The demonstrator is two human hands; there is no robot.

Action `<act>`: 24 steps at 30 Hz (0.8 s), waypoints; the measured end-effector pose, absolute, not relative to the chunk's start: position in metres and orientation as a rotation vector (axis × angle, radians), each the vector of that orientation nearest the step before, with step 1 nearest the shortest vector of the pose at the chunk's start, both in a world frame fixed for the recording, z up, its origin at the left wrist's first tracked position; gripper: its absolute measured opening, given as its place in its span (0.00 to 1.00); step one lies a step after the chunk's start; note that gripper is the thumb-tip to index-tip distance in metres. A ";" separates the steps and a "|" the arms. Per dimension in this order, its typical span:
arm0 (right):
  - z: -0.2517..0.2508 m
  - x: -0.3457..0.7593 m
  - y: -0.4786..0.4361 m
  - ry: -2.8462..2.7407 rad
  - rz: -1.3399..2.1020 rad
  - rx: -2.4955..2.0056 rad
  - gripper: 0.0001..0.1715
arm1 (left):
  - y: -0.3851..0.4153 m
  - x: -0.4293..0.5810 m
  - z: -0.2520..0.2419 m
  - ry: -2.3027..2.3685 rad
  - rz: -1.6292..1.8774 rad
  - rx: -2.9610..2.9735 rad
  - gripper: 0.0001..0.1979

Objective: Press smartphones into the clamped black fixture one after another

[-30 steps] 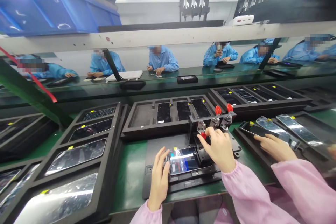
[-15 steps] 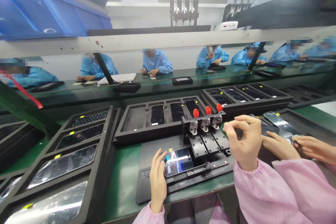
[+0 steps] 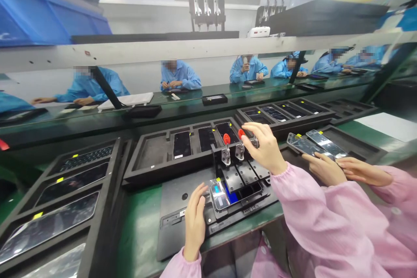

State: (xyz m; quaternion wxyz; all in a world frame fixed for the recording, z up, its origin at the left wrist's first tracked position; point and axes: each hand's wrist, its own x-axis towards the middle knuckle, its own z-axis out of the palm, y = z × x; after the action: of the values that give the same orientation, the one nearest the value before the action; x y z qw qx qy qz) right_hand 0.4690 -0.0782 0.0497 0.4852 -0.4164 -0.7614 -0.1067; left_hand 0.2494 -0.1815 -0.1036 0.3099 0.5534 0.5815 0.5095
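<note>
A lit phone (image 3: 220,195) with a yellow tab lies in the black fixture (image 3: 176,226), its right part hidden under the metal plates (image 3: 233,179). Beside the phone's left end is my left hand (image 3: 195,215), fingers extended and holding nothing; whether a fingertip touches the phone I cannot tell. My right hand (image 3: 265,147) reaches over the toggle clamps, thumb and fingers apart. Two red clamp handles show, the left one (image 3: 226,139) and the middle one (image 3: 241,134), the latter close to my fingertips. The third handle is hidden behind that hand.
Foam trays hold phones at the left (image 3: 104,213), behind the fixture (image 3: 140,171) and at the back right (image 3: 319,117). At right, another person's hand (image 3: 325,168) touches a phone (image 3: 306,144) by a tray. People in blue sit across the bench.
The phone has slid right, farther under the plates. My right hand has moved left over the clamps and opened from a curl. The camera view has swung right.
</note>
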 end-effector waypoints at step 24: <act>-0.154 0.497 -0.202 -1.518 0.121 -1.523 0.15 | -0.190 0.230 -0.122 1.591 1.358 1.430 0.17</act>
State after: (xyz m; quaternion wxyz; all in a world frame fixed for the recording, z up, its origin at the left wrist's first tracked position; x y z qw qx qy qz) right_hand 0.4966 -0.2020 -0.1541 0.4743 -0.6226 -0.6205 0.0494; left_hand 0.2302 -0.1904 -0.1221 0.2990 0.5386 0.5991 0.5115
